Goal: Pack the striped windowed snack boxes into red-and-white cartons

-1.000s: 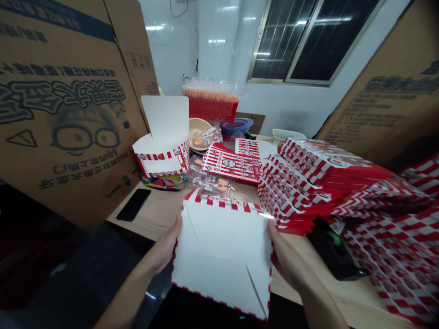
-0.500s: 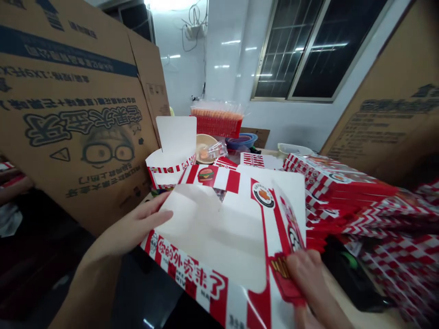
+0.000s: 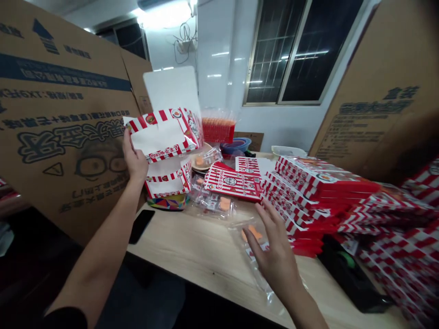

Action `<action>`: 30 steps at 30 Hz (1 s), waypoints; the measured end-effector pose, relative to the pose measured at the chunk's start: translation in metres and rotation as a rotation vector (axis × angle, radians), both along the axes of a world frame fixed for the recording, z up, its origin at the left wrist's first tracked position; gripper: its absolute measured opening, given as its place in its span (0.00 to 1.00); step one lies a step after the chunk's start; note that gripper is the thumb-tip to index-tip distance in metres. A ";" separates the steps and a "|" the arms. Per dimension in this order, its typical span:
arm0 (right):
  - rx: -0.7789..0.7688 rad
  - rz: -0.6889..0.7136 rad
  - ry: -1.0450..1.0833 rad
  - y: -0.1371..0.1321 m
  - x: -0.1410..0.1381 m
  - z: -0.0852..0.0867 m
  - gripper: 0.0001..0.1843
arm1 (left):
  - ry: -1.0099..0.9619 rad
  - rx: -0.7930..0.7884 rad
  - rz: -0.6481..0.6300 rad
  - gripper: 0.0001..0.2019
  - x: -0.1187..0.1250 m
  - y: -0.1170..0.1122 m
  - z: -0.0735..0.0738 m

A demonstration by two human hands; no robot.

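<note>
My left hand [image 3: 134, 157] grips the left edge of a red-and-white striped paper box [image 3: 159, 137] with a large window, its white lid flap standing up. The box is raised at the far left of the table, just above another striped box [image 3: 168, 183]. My right hand [image 3: 274, 246], fingers spread and holding nothing, is over a clear plastic packet [image 3: 252, 228] with an orange piece inside. Its fingertips are close to a pile of flat red-and-white cartons [image 3: 236, 183]; whether they touch is unclear.
Stacked striped cartons [image 3: 315, 178] fill the right side, beside a black tape dispenser [image 3: 356, 278]. A phone [image 3: 141, 226] lies near the front left edge. More packets [image 3: 212, 203], a blue basin [image 3: 236, 145] and a red package [image 3: 217, 130] are behind. Large cardboard boxes [image 3: 68, 114] flank the table.
My left hand has carried the striped box away to the far left, over the other box. My right hand has let go of it and is now over the table.
</note>
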State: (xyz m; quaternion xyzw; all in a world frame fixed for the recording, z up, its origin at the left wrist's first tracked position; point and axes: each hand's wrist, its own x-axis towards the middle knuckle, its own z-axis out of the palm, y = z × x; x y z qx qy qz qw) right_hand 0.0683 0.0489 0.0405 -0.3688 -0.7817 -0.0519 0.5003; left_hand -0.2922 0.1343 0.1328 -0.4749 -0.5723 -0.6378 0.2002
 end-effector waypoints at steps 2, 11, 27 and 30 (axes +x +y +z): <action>-0.094 -0.042 -0.019 0.008 0.011 -0.033 0.27 | 0.015 -0.014 0.026 0.32 -0.010 0.013 -0.011; -0.195 -0.308 -0.030 0.026 0.077 -0.180 0.16 | -0.182 -0.256 0.146 0.28 -0.039 0.023 -0.064; 0.095 -0.558 0.363 0.068 0.133 -0.010 0.18 | 0.091 -0.464 -0.312 0.14 0.101 0.013 -0.105; -0.031 -0.392 0.184 0.055 0.107 -0.035 0.15 | 0.096 -0.754 -0.435 0.09 0.125 0.056 -0.127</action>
